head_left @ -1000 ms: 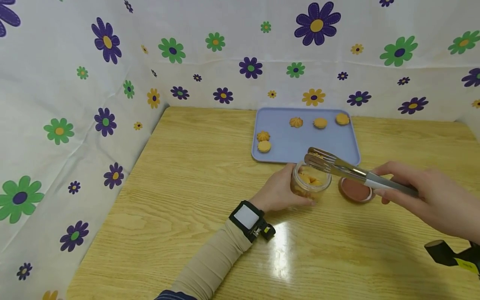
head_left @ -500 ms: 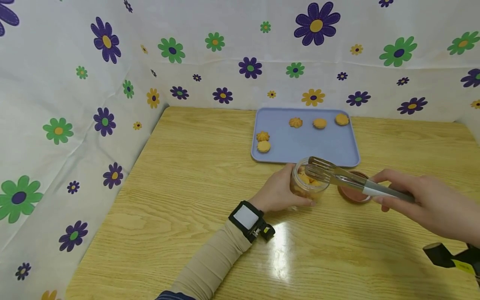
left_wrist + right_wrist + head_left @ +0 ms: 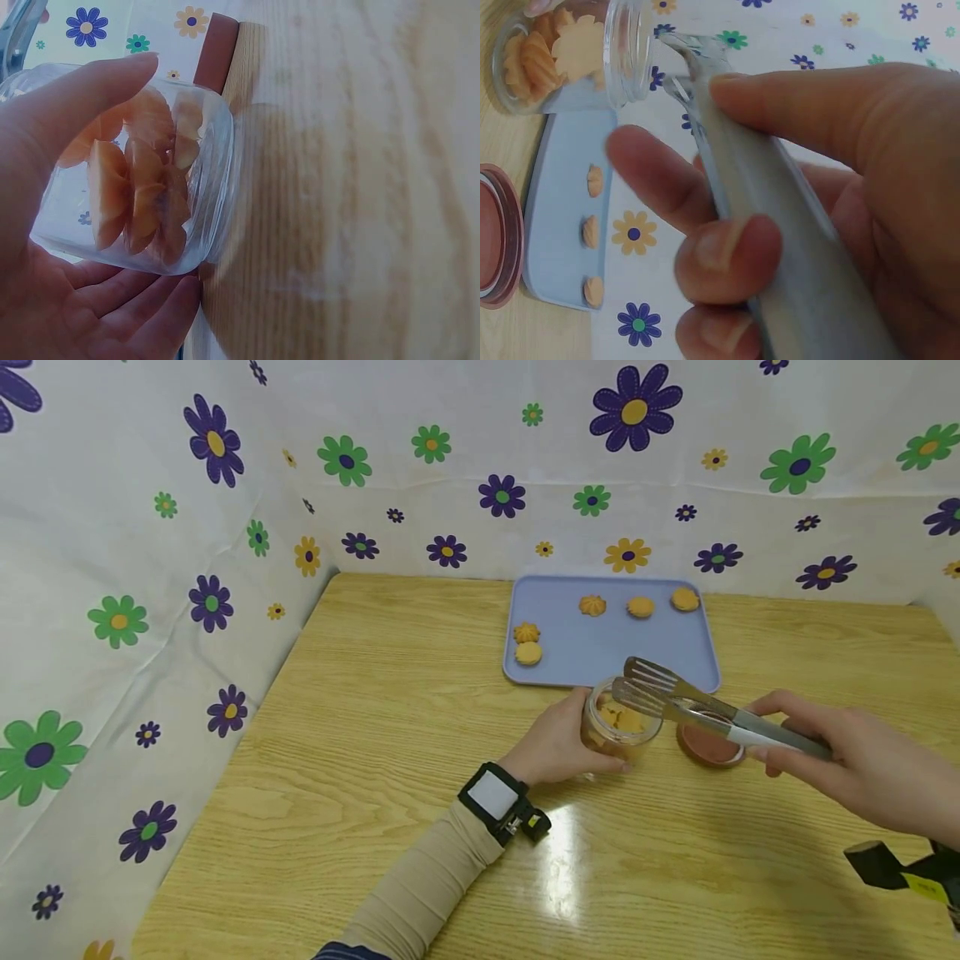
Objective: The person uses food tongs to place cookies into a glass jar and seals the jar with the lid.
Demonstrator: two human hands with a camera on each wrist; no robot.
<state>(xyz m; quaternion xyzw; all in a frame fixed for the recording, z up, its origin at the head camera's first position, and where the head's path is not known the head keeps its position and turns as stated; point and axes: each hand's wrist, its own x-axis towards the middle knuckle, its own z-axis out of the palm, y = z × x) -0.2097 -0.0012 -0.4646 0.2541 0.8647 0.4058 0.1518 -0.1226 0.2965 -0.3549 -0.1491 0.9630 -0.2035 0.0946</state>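
Observation:
My left hand (image 3: 558,739) curls round a clear jar (image 3: 618,750), thumb on one side and fingers on the other. Several golden cookies (image 3: 139,187) lie inside it, seen through the wall in the left wrist view. The right hand (image 3: 862,760) grips metal tongs (image 3: 712,714) by their grey handles. Their slotted tips are spread slightly apart over the jar's mouth, with nothing between them. In the right wrist view the tongs' tips (image 3: 686,64) point toward the jar's open mouth.
Behind the jar, a blue tray (image 3: 600,647) bears several cookies, two at its left edge and others along the back. A reddish-brown round lid (image 3: 708,745) lies on the wooden table (image 3: 360,693) right of the jar. Flowered cloth (image 3: 450,435) stands behind and at the left.
A cookie showed between the tongs' tips a second ago. The tongs dipped to the jar's mouth, then rose slightly, their tips now wider apart and without it. The left hand stayed on the jar.

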